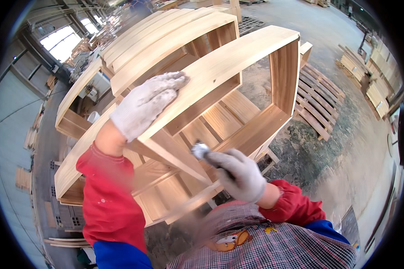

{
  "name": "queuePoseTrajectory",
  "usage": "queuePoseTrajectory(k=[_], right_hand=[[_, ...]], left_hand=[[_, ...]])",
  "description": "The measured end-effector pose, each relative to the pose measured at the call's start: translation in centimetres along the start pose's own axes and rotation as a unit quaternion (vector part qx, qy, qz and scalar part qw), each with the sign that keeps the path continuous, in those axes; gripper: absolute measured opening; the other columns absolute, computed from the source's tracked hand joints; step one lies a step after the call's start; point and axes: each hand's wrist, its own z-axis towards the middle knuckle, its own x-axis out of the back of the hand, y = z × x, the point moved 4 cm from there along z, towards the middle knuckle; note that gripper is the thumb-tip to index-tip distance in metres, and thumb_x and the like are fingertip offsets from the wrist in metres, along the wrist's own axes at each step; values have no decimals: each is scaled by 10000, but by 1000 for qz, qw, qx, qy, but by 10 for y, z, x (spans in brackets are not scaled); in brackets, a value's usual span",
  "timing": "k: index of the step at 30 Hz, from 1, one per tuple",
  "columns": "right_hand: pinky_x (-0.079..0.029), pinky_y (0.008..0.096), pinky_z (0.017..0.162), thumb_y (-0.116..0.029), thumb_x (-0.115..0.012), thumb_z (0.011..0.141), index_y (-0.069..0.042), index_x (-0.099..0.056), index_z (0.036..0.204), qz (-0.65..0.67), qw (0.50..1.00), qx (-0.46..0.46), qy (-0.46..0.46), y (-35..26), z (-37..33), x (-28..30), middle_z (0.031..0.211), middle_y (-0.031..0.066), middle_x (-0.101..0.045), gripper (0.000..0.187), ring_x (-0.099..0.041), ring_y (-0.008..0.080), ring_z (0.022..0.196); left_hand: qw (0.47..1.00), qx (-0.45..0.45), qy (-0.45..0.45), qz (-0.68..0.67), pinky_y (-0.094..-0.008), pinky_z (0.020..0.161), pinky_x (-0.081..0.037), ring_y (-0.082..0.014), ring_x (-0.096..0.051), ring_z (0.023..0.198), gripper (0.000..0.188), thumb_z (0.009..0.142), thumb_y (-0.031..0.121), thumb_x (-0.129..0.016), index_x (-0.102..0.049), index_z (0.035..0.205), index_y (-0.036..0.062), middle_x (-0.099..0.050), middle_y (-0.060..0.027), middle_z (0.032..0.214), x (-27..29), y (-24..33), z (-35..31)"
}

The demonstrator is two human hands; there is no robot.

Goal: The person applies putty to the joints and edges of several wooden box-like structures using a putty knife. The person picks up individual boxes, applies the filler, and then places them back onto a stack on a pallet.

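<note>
My left hand (150, 105), in a pale work glove, lies flat with fingers stretched along the top of a light wooden furniture frame (231, 60). My right hand (240, 175), gloved too, is closed around a dark-handled tool with a silvery-white tip (200, 149). That tip is blurred, so its exact kind cannot be made out. It points into the open side of the frame, above the slatted boards inside. A curved top, a central divider and darker inner side panels make up the frame.
Several similar wooden frames (175, 42) stand close behind, on the far left. A slatted pallet (318, 98) lies on the dusty floor to the right. Stacked boards (357, 65) sit farther right. Low down on the left are thin wooden strips (67, 243).
</note>
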Motion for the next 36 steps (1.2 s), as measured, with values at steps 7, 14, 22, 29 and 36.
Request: queuePoseTrajectory(k=[7, 14, 22, 29, 36], right_hand=[[-489, 356, 579, 29, -585, 772, -90, -543, 1252, -67, 994, 26, 85, -37, 25, -58, 882, 140, -573, 497, -596, 301, 685], [-492, 366, 590, 22, -576, 788, -98, -544, 1250, -81, 990, 20, 115, -38, 27, -70, 908, 146, -584, 478, -601, 312, 701], [-493, 366, 593, 13, -574, 802, -90, -562, 1204, -98, 987, 23, 127, -35, 29, -75, 919, 140, -592, 415, -600, 319, 705], [-493, 363, 600, 10, -577, 811, -83, -581, 1174, -91, 987, 25, 128, -31, 30, -72, 901, 134, -591, 375, -603, 309, 705], [-491, 349, 622, 19, -580, 813, -74, -596, 1165, -78, 987, 0, 142, -37, 26, -66, 881, 134, -585, 364, -597, 294, 707]], left_hand=[[998, -22, 1, -54, -291, 1048, -355, -207, -476, 1234, 335, 952, 159, -510, -580, 1229, -16, -534, -135, 1312, -2, -15, 2], [991, -13, -7, -136, -270, 1050, -353, -183, -465, 1236, 348, 947, 151, -535, -562, 1250, -19, -512, -121, 1330, -4, -22, 3], [996, -19, 19, -89, -270, 1030, -377, -177, -513, 1186, 331, 939, 147, -546, -583, 1214, -33, -565, -115, 1272, -5, -15, 3], [998, -26, 12, -61, -289, 1060, -335, -205, -483, 1230, 369, 955, 197, -504, -571, 1237, -31, -557, -124, 1305, -6, -7, 1], [996, -36, 21, -83, -270, 1007, -387, -176, -525, 1169, 338, 941, 176, -541, -591, 1201, -35, -578, -119, 1258, -8, -11, 2]])
